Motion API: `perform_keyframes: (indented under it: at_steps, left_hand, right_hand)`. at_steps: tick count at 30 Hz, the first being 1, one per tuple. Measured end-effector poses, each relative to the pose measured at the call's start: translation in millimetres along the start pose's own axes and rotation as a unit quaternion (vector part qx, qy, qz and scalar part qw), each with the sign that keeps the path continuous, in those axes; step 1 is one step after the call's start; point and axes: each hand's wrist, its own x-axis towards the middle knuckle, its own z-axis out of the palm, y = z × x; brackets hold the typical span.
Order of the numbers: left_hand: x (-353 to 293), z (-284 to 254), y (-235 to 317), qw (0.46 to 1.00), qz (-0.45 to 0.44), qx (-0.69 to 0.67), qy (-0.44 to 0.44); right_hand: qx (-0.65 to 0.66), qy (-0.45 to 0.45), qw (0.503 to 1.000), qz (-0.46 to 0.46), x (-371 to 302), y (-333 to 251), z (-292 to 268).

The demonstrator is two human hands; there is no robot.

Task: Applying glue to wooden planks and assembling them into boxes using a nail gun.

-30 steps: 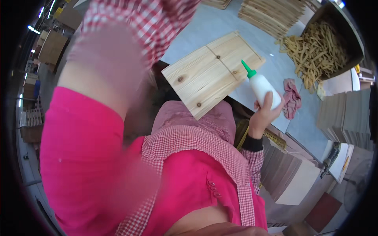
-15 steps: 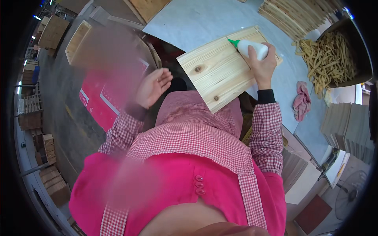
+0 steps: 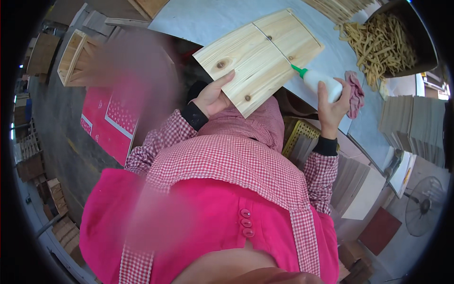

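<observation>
A pale pine panel (image 3: pixel 246 61) with dark knots lies slantwise, its far part on the grey-blue worktable and its near corner sticking out over my lap. My left hand (image 3: pixel 213 98) grips its near left edge, thumb on top and fingers hidden beneath. In my right hand (image 3: pixel 332 108) is a white squeeze bottle (image 3: pixel 322 85), tilted with its green nozzle (image 3: pixel 299 71) pointing at the panel. The nozzle's tip is at the near end of a narrow groove (image 3: pixel 272 42) that crosses the board. Whether anything has come out of the nozzle is too small to tell.
Right of the panel a pink rag (image 3: pixel 353 94) lies on the worktable (image 3: pixel 189 21). Beyond it, a bin (image 3: pixel 421 45) spills wood strips (image 3: pixel 378 42). Stacked boards (image 3: pixel 416 130) stand at the right, a yellow crate (image 3: pixel 300 137) below the table. Pink-red sheeting (image 3: pixel 106 118) is at left.
My right hand has drawn the bottle from the groove's far end to its near end. My left hand, open and apart before, has taken hold of the panel's edge.
</observation>
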Motion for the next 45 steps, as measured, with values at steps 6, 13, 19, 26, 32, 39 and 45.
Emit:
perform_keyframes:
  at_steps: [6, 13, 19, 26, 32, 39, 45]
  left_hand:
    - [7.7, -0.6, -1.9, 1.0, 0.01, 0.007, -0.006]
    - [1.2, 16.1, 2.1, 0.999, 0.032, -0.011, -0.005]
    - [2.9, 8.1, -2.7, 0.999, 0.035, -0.036, -0.01]
    - [0.3, 10.8, -3.5, 0.999, 0.037, -0.036, 0.002]
    - [5.6, 14.8, 1.1, 0.998, 0.059, -0.013, -0.006]
    - [12.9, 5.5, -1.2, 0.995, 0.088, -0.015, -0.05]
    - [15.2, -1.9, -1.9, 0.993, 0.08, -0.039, -0.076]
  right_hand:
    - [0.078, 0.057, 0.99, 0.104, -19.4, 34.1, -7.5]
    - [0.337, 0.136, 0.887, 0.285, -5.4, 57.8, -3.0]
    - [0.257, 0.245, 0.895, 0.271, 47.8, 94.9, 11.3]
    - [0.171, 0.223, 0.926, 0.251, 62.0, 107.1, 10.4]
    - [0.183, 0.154, 0.945, 0.224, 36.3, 81.9, -2.2]
    - [0.241, 0.078, 0.949, 0.187, -18.0, 22.4, -8.4]
    - [0.237, 0.006, 0.962, 0.138, -70.0, -12.5, -12.6]
